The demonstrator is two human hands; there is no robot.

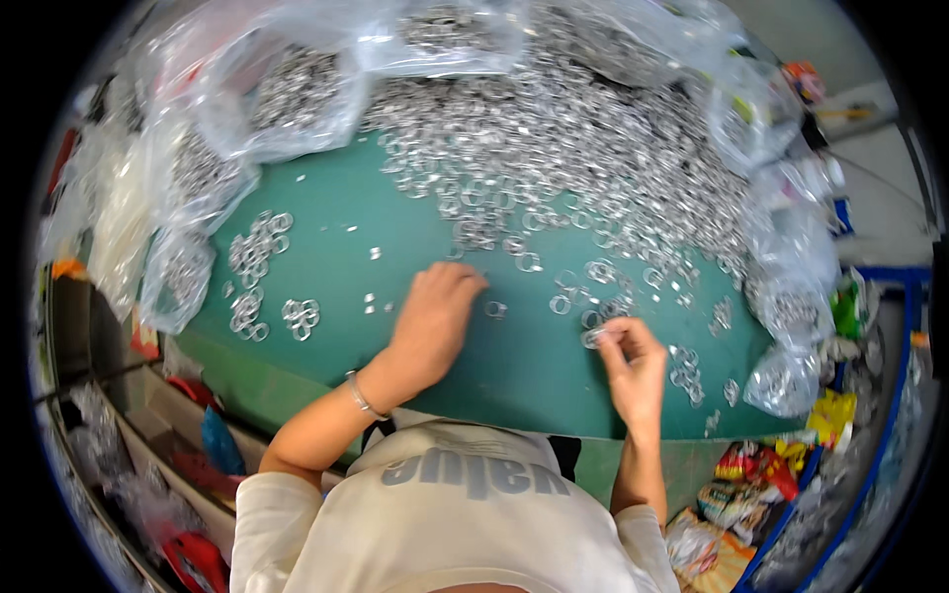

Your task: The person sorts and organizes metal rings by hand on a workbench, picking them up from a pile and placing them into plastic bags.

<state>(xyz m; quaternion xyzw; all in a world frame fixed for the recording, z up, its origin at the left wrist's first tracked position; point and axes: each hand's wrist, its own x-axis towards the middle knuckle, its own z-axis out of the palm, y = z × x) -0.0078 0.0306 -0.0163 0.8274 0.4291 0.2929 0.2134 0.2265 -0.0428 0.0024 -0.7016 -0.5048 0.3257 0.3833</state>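
Observation:
My right hand (635,361) pinches a shiny metal ring (593,338) between thumb and fingertips, low over the green tabletop (415,366). Just beyond it lies a loose cluster of similar rings (605,296). My left hand (440,311), at the middle of the table, has its fingers curled and pressed together. What they hold, if anything, is too small and blurred to make out. A single ring (495,310) lies on the table to the right of that hand. Several small pale metal pieces (370,297) are scattered to its left.
A large heap of metal rings (593,128) covers the far side. Clear plastic bags of metal parts (297,89) line the table's rim. Smaller ring groups lie at left (259,247) and right (685,371). A blue rack (875,415) stands at right, open boxes (163,425) at left.

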